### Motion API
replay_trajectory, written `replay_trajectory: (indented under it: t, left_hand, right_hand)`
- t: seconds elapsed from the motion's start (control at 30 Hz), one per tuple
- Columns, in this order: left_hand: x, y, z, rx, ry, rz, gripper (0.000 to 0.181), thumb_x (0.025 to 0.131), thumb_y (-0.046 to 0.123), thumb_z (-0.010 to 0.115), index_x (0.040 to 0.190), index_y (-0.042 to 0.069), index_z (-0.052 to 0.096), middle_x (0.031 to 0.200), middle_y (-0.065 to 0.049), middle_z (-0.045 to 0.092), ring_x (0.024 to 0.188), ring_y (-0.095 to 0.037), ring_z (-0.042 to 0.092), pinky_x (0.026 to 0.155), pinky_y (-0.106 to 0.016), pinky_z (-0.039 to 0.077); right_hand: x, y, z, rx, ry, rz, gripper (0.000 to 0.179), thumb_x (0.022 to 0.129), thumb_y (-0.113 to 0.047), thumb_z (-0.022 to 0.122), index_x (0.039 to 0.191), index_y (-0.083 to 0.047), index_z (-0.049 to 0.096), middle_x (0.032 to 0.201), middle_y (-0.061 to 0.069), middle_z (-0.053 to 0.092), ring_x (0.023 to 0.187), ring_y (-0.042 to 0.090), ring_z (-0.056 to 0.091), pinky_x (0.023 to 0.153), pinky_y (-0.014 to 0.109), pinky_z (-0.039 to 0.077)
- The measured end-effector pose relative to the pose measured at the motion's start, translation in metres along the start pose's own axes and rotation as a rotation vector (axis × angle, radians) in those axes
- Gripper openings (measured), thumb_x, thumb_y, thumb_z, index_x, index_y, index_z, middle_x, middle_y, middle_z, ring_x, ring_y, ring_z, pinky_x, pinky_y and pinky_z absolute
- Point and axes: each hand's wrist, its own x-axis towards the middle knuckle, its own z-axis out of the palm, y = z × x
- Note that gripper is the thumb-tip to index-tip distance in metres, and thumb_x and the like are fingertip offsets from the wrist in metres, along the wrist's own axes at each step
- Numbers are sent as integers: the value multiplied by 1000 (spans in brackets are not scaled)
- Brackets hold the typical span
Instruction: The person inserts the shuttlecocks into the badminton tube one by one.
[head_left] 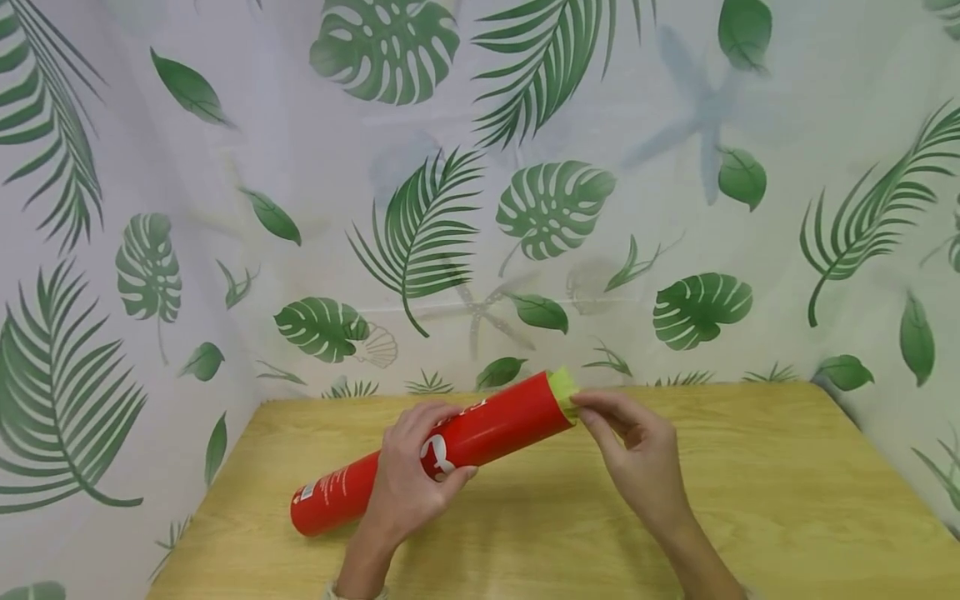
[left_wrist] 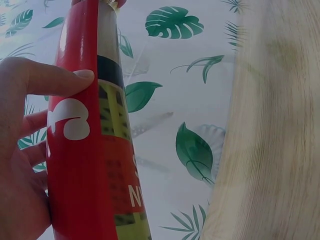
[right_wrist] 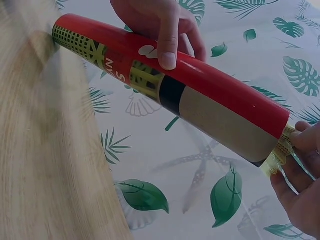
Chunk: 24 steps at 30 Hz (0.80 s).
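A long red tube slants up to the right over the table, with white lettering and a barcode label near its lower left end. My left hand grips it around the middle, thumb on the near side. In the left wrist view, a side panel of the tube has yellow mesh patterns and a dark band. From the upper right end sticks out a yellow-green mesh skirt, like a plastic shuttlecock. My right hand pinches its edge between thumb and fingertips. The rest of it is hidden inside the tube.
A light wood-grain table lies beneath both hands. Behind it and at the sides hangs a white curtain printed with green leaves, meeting the table's back edge.
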Motion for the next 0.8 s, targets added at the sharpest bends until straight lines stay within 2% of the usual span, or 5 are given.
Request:
replay_trajectory:
  t: [0.23,0.37,0.57,0.8]
  left_hand:
    - [3,3,0,-14,-3,13,73,68,21,94,133,28,62,133,14,60,120,-11,55,96,-51,47]
    - [2,4,-2,-12,3,11,72,68,20,94,132,26,63,132,12,61,119,-13,55,94,-51,47]
    - [0,4,-3,-12,-7,-4,71,68,21,93,132,26,63,132,11,60,119,-13,55,94,-50,47]
    - [-1,3,-1,-7,-9,3,69,68,20,93,132,21,64,131,11,60,119,-13,54,93,-49,46]
  right_hand:
    - [3,2,0,51,-47,25,23,90,16,67,110,7,71,109,10,73,101,12,71,88,25,56]
    - [2,3,2,71,-99,48,22,93,12,65,113,5,71,111,11,72,102,14,70,89,27,56]
    - [0,-2,2,82,-122,80,20,96,10,63,115,3,69,112,15,71,103,15,71,89,28,57]
    - [0,-1,-2,86,-181,93,18,98,9,60,114,4,65,111,16,70,104,14,71,90,28,56]
